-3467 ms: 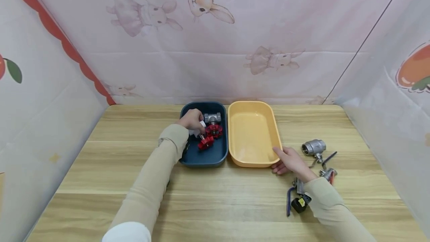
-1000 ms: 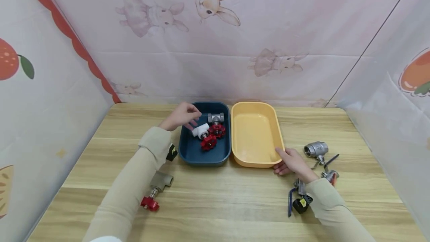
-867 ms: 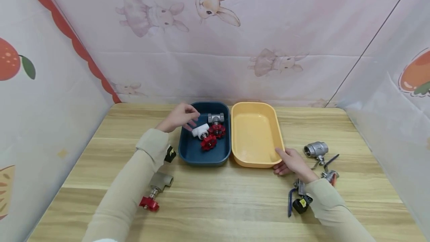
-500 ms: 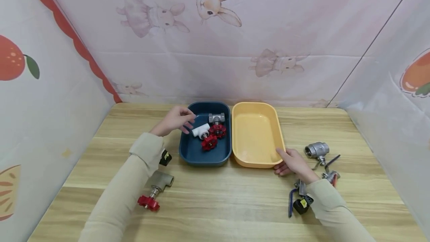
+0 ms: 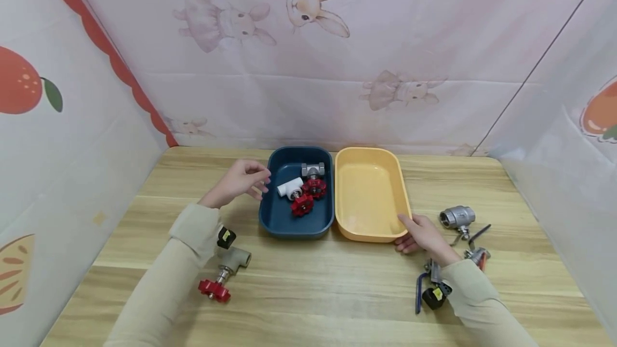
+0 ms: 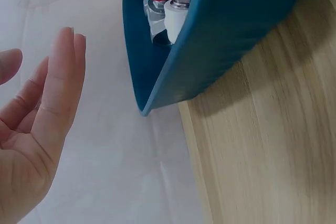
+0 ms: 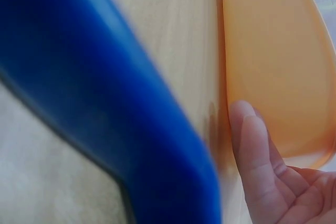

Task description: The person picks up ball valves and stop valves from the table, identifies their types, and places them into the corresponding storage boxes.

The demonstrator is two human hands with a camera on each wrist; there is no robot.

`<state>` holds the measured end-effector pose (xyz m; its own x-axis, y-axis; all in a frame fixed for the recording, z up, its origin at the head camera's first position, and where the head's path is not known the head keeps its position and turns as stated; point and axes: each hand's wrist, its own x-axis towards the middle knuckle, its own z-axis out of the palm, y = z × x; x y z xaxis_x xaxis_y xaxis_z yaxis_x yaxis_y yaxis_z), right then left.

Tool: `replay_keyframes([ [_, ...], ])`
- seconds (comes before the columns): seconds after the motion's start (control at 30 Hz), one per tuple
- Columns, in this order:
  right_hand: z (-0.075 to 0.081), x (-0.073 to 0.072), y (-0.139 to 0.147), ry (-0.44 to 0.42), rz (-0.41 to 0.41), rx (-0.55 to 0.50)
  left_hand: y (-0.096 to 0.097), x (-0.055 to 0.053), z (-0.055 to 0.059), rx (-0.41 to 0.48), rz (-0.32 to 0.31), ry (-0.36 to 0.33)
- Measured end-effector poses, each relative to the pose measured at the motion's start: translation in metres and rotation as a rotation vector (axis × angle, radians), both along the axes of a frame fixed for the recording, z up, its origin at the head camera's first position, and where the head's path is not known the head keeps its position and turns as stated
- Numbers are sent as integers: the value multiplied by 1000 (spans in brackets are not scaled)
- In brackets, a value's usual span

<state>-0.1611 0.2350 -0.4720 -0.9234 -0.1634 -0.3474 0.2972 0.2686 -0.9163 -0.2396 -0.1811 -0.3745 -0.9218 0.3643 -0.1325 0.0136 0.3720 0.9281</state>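
My left hand (image 5: 243, 178), its fingers loosely bent and holding nothing, hovers at the left rim of the dark blue bin (image 5: 295, 231). Inside that bin lie a white gate valve (image 5: 290, 188) with a red handwheel and a metal gate valve (image 5: 313, 170), also red-wheeled. In the left wrist view the fingers (image 6: 60, 82) are apart from the bin. My right hand (image 5: 426, 233) holds the near right corner of the yellow bin (image 5: 368, 191), thumb over the rim and fingers against the outer wall. Nothing lies in the yellow bin.
A grey gate valve (image 5: 234, 258) with a red wheel lies on the table near my left sleeve. Around my right wrist are several metal ball valves, one at the back (image 5: 458, 217); a blue lever (image 7: 142, 103) looms large in the right wrist view.
The white gate valve my left hand held at first now lies released in the blue bin. That hand has drawn back left to the rim. The right hand has kept its place.
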Motion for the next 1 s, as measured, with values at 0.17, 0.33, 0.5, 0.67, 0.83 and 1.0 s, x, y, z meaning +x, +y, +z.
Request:
replay_keyframes([
  [0.17, 2, 0, 0, -5, -4, 1, -11, 4, -4, 30, 9, -19],
  [0.33, 3, 1, 0, -11, -7, -2, -21, 11, -9, 51, 4, -55],
  [0.5, 3, 1, 0, -13, -3, -6, -32, 18, -13, 64, -23, -85],
  [0.67, 4, 1, 0, -15, -2, -7, -42, 26, -17, 79, -27, -121],
  [0.83, 4, 0, 0, -18, -5, -1, -52, 33, -23, 72, -28, -125],
  [1.0, 3, 0, 0, -14, -10, 7, -63, 42, -30, 78, -34, -135],
])
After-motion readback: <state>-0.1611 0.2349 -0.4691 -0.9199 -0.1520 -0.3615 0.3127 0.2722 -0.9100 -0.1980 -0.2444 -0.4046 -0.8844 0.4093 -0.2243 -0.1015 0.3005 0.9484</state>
